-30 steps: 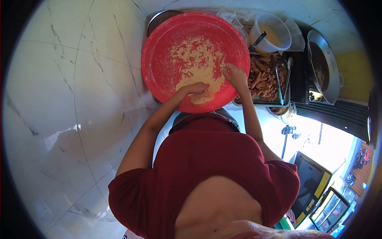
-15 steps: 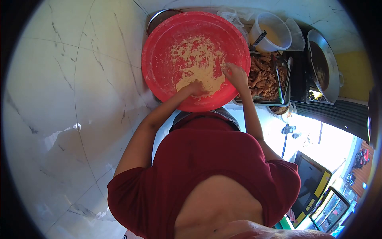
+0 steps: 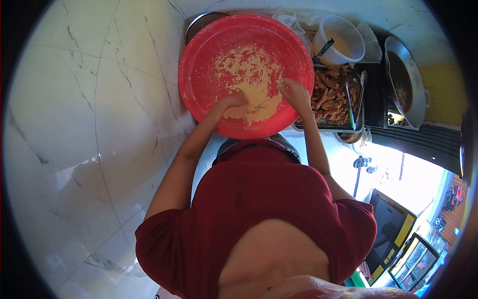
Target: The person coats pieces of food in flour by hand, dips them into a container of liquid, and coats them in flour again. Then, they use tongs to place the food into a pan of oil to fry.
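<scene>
— While both hands are working inside it, what is that red basin (image 3: 199, 74) looking like from the head camera?

— It is showing as a wide, round, smooth plastic basin, its inner wall dusted with pale smears. A crumbly, yellowish flour mixture (image 3: 251, 79) is lying in a lumpy patch between and beyond the two hands.

— How is the left hand (image 3: 234, 99) sitting?

— It is pressing palm-down into the mixture, fingers curled into it; whether it is gripping a clump I cannot tell.

— And the right hand (image 3: 295, 94)?

— It is resting at the mixture's edge near the basin's rim, fingers bent and loosely pinching crumbs.

— What is lying beside the right hand?

— Just past it, a rectangular metal tray (image 3: 354, 107) is holding rough, brown fried pieces (image 3: 328, 97). Beyond that, a white round plastic bucket (image 3: 338, 35) is standing with a dark-handled utensil leaning in it, and further out a shiny metal wok (image 3: 406, 82) is sitting.

— And by the left hand?

— Glossy white marble tiles (image 3: 89, 124) with grey veins are stretching away from it.
</scene>
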The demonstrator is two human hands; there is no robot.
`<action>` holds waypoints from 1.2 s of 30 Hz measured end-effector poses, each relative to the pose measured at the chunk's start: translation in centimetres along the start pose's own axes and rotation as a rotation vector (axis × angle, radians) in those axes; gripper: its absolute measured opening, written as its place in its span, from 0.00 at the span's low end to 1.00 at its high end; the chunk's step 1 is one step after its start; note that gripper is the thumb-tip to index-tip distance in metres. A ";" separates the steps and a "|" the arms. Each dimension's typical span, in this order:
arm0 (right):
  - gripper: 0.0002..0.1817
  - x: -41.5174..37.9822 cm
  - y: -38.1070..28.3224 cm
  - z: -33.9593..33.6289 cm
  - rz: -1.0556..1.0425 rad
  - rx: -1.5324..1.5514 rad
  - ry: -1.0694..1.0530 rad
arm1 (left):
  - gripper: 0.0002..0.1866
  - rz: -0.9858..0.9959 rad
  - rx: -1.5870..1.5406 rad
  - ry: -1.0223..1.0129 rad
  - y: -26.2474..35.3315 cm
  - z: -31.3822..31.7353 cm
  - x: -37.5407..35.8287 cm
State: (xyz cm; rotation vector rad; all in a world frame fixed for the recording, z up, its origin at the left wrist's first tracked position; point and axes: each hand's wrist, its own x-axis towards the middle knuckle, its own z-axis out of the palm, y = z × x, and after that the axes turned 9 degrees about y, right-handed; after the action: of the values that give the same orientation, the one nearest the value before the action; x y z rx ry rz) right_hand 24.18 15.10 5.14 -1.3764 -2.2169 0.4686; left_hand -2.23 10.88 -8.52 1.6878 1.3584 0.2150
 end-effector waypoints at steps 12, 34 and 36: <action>0.14 -0.4 0.0 0.3 -0.019 -0.017 0.047 | 0.13 0.377 0.097 0.391 3.5 3.1 0.2; 0.13 -0.6 -1.1 -0.3 -0.020 0.003 0.042 | 0.15 0.035 -0.108 0.515 0.5 0.3 -1.1; 0.13 -0.7 -1.2 -0.3 -0.013 -0.002 0.039 | 0.18 -0.004 -0.006 0.475 1.3 -0.3 -1.3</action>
State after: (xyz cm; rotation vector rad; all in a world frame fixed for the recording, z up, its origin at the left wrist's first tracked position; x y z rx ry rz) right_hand 23.71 13.96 5.90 -1.3602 -2.1939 0.4314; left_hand -2.05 10.00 -6.85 1.6916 1.7000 0.6494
